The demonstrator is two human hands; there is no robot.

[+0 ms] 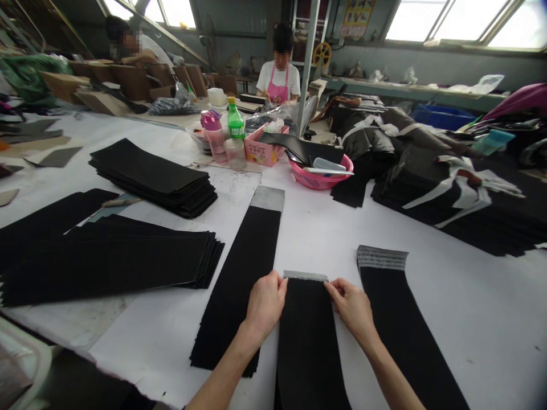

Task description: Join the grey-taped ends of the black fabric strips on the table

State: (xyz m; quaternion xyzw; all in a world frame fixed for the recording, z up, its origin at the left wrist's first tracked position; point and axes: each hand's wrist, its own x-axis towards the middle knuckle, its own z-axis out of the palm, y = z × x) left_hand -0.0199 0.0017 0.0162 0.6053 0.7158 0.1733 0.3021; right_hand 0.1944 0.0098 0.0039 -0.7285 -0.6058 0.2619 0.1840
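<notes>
A long black fabric strip with a grey band at its far end lies on the white table right in front of me. My left hand pinches its far left corner, fingers curled closed. My right hand pinches the far right corner the same way. A second black strip with a grey end lies just to the left, a third just to the right.
Two stacks of black sheets lie at the left. A pink basin, a pink box and bottles stand mid-table. Black material is heaped at the right. Two people work at the far end.
</notes>
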